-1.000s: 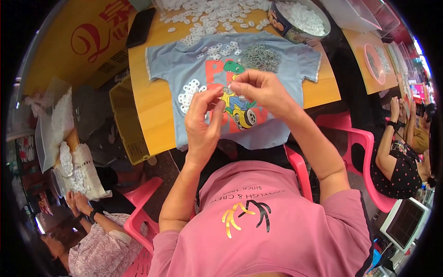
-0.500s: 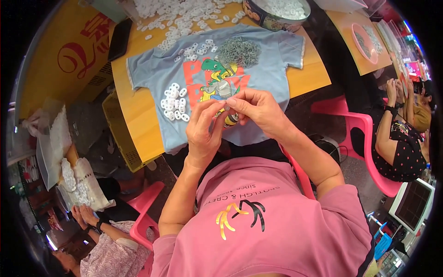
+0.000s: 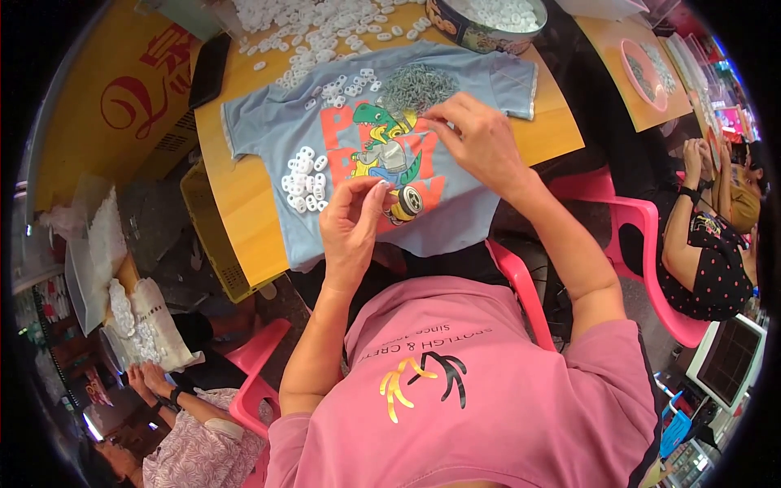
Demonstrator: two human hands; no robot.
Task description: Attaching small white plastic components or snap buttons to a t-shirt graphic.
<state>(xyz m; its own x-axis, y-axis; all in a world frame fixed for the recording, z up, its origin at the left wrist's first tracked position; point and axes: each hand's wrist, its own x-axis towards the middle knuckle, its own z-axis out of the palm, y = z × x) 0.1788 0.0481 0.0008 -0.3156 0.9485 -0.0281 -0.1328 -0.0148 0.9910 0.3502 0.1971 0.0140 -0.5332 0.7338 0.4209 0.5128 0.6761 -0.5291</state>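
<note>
My left hand [image 3: 348, 232] is closed in a pinch over the lower part of the printed blue T-shirt [image 3: 301, 244], which lies spread on the table. A small white plastic piece [image 3: 383, 185] shows at its fingertips, mostly covered by them. My right hand [image 3: 482, 140] hovers just below a heap of small grey metal parts [image 3: 419, 88], too fine to name for sure. Its thumb and forefinger are slightly apart, with nothing visible between them. On the shirt left of my hands sits a pile of white oval plastic pieces with holes [image 3: 304, 180]; a looser group [image 3: 342, 88] lies above.
Many more white pieces [image 3: 313, 37] cover the far side of the wooden table [image 3: 236, 207]. A round tin [image 3: 480, 37] full of them stands at the far right. A black phone [image 3: 210, 71] lies at the left edge. Pink chairs [image 3: 643, 236] and seated people flank me.
My right hand has left my left hand and moved up and right to the grey heap. My left hand has shifted slightly left and down, still pinching.
</note>
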